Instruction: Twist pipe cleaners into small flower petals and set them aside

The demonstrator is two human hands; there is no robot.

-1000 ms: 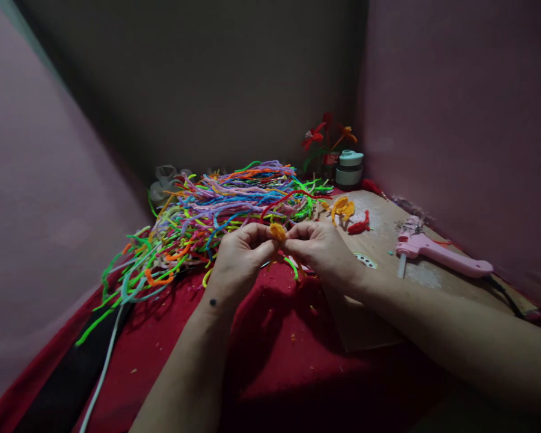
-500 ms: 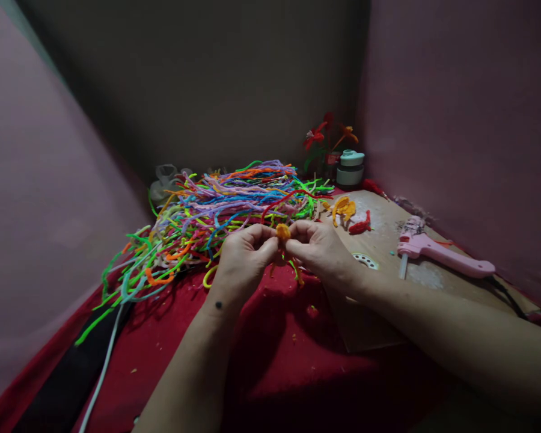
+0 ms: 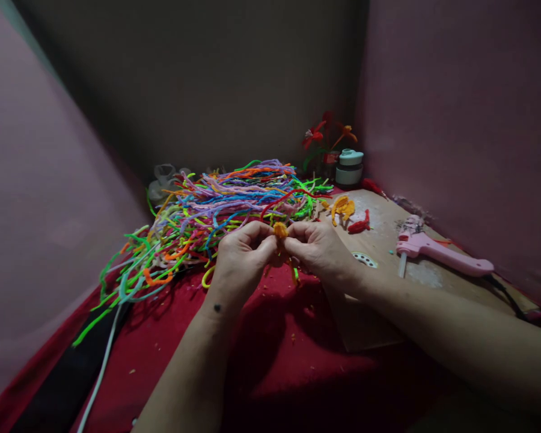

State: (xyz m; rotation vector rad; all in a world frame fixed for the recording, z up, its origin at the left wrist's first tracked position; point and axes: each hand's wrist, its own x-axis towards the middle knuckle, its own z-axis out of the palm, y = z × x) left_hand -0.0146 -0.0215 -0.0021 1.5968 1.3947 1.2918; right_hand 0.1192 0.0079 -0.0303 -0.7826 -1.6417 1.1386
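Observation:
Between the fingertips of both hands is a small fuzzy orange pipe-cleaner piece [image 3: 280, 230]. My left hand [image 3: 246, 252] pinches it from the left, thumb and index finger together. From the other side my right hand [image 3: 318, 246] pinches it the same way. Its lower part is hidden behind the thumbs. Just beyond the hands lies a big heap of multicoloured pipe cleaners [image 3: 238, 198]. Orange pipe-cleaner pieces [image 3: 343, 207] and a red piece [image 3: 359, 222] rest on a board to the right of the hands.
A pink hot glue gun [image 3: 442, 252] lies on the brown board [image 3: 383, 228] at right. Behind stand a pale green lidded container [image 3: 349, 168] and red and orange pipe-cleaner flowers [image 3: 315, 135]. A white cable [image 3: 103, 367] crosses the red cloth [image 3: 275, 373] at left.
Both hands stay together on the orange piece and have shifted very slightly left with the view. The orange piece looks turned a little between the fingertips.

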